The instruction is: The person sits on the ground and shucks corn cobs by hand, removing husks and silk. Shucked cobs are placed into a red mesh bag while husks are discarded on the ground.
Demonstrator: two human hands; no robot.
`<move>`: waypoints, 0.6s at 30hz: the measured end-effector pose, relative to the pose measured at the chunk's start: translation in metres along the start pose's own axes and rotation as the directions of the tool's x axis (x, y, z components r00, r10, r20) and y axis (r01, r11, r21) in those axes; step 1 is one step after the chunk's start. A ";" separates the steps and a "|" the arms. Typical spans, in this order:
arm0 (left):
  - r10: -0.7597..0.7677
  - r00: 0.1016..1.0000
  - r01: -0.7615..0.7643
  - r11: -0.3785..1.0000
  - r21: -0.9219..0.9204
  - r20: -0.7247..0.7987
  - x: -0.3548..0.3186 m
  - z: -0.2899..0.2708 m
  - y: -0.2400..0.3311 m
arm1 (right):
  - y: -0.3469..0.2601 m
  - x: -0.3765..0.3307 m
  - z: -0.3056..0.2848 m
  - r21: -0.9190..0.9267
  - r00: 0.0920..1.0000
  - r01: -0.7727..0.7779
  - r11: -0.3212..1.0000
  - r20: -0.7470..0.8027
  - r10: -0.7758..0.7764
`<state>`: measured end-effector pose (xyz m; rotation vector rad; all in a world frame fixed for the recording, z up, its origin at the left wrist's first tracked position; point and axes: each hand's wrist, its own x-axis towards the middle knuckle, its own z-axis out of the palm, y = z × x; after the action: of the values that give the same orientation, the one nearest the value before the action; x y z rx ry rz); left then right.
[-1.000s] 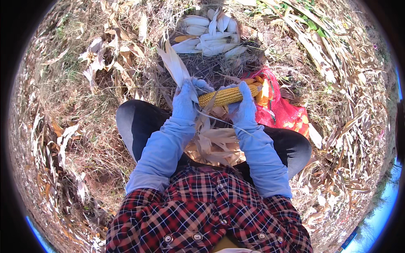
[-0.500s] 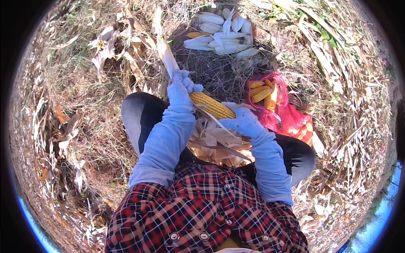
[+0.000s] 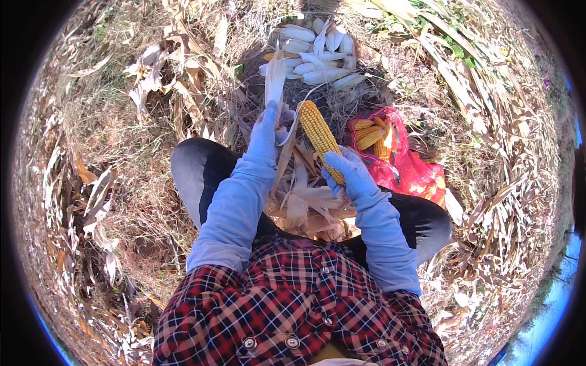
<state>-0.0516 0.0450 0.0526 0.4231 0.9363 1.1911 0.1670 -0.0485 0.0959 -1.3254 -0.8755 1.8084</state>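
A bare yellow corn cob (image 3: 318,135) stands tilted in my gloved right hand (image 3: 352,174), whose fingers wrap round its lower end. My gloved left hand (image 3: 264,129) is closed on a pale corn husk (image 3: 276,82), which sticks up past the fingers. Cob and husk are apart at the top, with loose strips of husk hanging between my hands. Below them, peeled husks (image 3: 305,204) lie heaped between my bent legs.
Ahead lies a pile of corn ears in white husks (image 3: 323,58), with a bit of yellow cob showing at its left. On the right a red mesh bag (image 3: 412,168) holds several bare yellow cobs (image 3: 372,137). Dry stalks (image 3: 452,73) and straw cover the ground around.
The cob has swung more upright in my right hand and come away from my left hand. My left hand has moved slightly right with the husk.
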 end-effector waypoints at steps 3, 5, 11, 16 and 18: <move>-0.088 0.974 0.058 0.988 0.141 0.210 -0.010 -0.001 -0.014 | -0.013 -0.005 -0.004 -0.062 0.997 -0.037 0.997 0.067 0.042; -0.187 0.907 0.048 0.936 0.349 0.377 -0.014 -0.003 -0.017 | 0.002 0.001 -0.008 -0.063 0.998 0.055 0.996 0.013 -0.055; 0.106 0.990 -0.139 0.772 0.620 0.089 0.006 -0.030 -0.023 | -0.022 -0.008 -0.026 -0.128 0.995 -0.033 0.991 -0.093 0.021; 0.172 0.916 -0.095 0.971 0.221 -0.363 0.031 -0.052 -0.010 | -0.022 -0.016 -0.038 -0.198 1.000 0.009 0.980 0.022 -0.005; 0.215 0.906 -0.099 0.946 0.310 -0.365 0.033 -0.056 -0.003 | -0.032 -0.026 -0.044 -0.160 1.000 0.009 0.987 0.015 -0.006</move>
<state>-0.0923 0.0640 0.0048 0.5062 1.4593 1.3215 0.2202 -0.0500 0.1245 -1.4072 -1.0509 1.7748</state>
